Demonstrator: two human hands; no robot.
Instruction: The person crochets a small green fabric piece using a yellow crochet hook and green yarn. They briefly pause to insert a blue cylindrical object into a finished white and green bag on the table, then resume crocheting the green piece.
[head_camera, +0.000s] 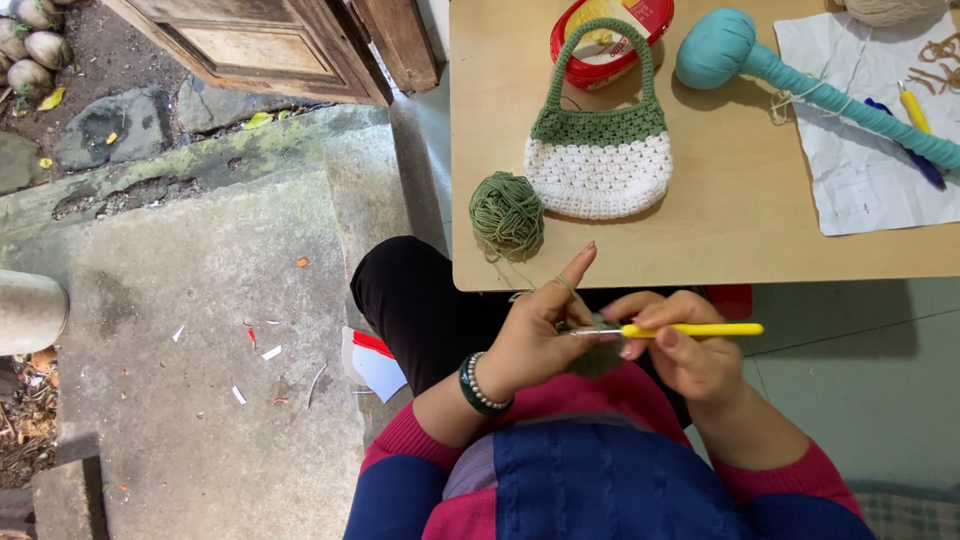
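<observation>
Crocheting with green yarn just below the desk's near edge.

The right hand pinches a yellow-handled crochet hook, its metal tip pointing at the left hand, which pinches a small green crochet piece with its forefinger raised and a strand looped over it. The green yarn ball sits at the desk's near left corner, just beside a green-and-white crocheted bag. A teal stuffed piece lies toward the far right.

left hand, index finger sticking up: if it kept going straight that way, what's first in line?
Probably the underside edge of the wooden table: the left hand points its index finger up toward it, just right of the green yarn ball. Depth is unclear.
</observation>
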